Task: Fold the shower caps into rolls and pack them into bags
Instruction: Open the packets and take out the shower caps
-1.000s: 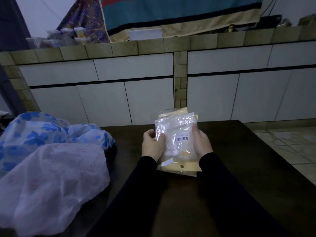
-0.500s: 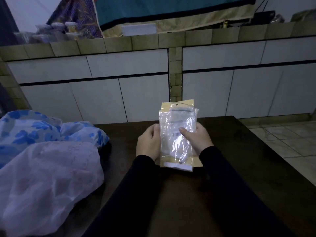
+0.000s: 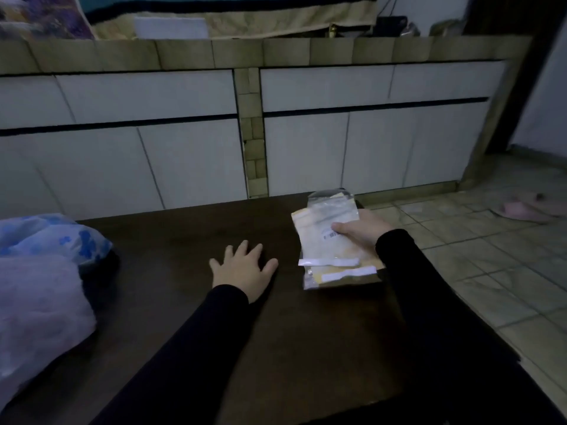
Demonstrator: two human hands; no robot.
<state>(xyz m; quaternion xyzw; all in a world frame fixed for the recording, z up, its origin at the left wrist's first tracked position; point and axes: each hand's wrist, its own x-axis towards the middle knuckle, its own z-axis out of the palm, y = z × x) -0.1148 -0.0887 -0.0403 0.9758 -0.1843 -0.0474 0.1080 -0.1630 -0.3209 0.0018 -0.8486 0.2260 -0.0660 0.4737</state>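
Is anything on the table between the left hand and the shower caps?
Nothing visible. The left hand lies open on the bare table; only dark tabletop separates it from the shower caps piled at the left. The right hand holds the bags.

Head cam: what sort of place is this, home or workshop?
Most likely a home, perhaps a kitchen. A tiled counter with white cabinet fronts runs behind the dark table, the floor is tiled, and pink slippers lie on it.

Pink slippers on tiled floor
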